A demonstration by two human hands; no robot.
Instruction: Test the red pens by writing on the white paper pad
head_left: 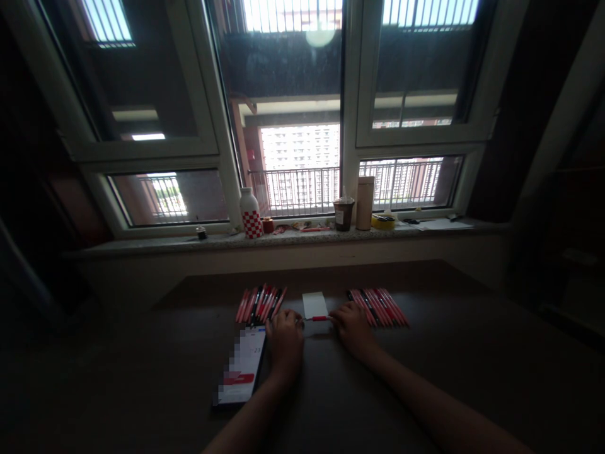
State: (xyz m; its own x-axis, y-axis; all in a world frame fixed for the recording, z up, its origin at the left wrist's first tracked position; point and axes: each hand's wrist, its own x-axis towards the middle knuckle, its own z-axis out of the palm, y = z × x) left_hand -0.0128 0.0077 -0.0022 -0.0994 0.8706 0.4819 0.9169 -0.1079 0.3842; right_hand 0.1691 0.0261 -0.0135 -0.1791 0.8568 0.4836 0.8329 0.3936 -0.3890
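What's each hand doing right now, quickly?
Left hand: closed, fingertips holding one end of the red pen.
Right hand: closed, fingertips holding the other end of the same pen.

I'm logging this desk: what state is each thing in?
Pen: held crosswise between left hand and right hand
Phone: face up, screen lit
Left pens: lying grouped
Right pens: lying side by side
White sheet: lying flat
Checkered bottle: upright
Cup: upright
Windows: apparently shut
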